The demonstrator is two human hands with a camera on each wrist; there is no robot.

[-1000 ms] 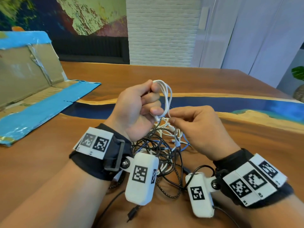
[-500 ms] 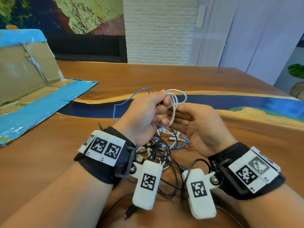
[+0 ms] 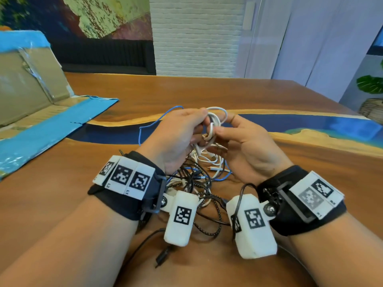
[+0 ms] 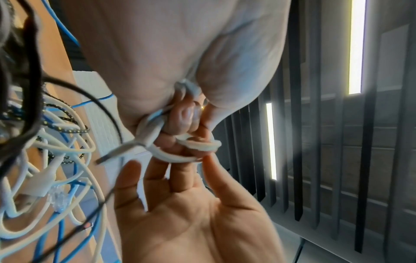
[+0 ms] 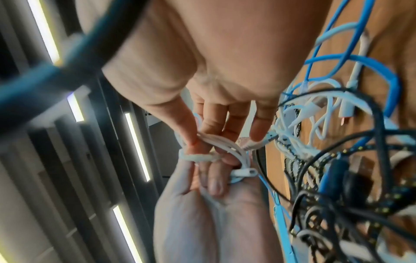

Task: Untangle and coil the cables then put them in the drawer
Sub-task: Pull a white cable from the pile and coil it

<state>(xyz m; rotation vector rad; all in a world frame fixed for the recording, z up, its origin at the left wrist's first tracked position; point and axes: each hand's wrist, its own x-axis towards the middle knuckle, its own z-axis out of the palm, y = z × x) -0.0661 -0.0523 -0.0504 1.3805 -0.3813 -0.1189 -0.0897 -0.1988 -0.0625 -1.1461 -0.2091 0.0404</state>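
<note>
A small coil of white cable (image 3: 214, 123) is held up over the table between both hands. My left hand (image 3: 182, 135) grips its loops with curled fingers (image 4: 184, 115). My right hand (image 3: 238, 137) pinches the top loop (image 5: 209, 139) between thumb and fingertips (image 5: 191, 137). The white cable's tail drops into a tangle of black, white, blue and braided cables (image 3: 199, 179) lying under my wrists. A thin blue cable (image 3: 154, 123) arches up behind the left hand. The white loop (image 4: 198, 145) sits over the right fingertips.
An opened cardboard box with blue tape (image 3: 37, 104) lies at the table's left. A black plug (image 3: 163, 258) on a loose lead rests near the front edge. The wooden table (image 3: 310, 172) has a blue resin strip across it; a potted plant (image 3: 371, 85) stands at the far right.
Both hands have sunk a little and drawn together. The right hand moved up from the cable's lower end to the coil's top loop. The thin blue cable has lifted up behind the left hand.
</note>
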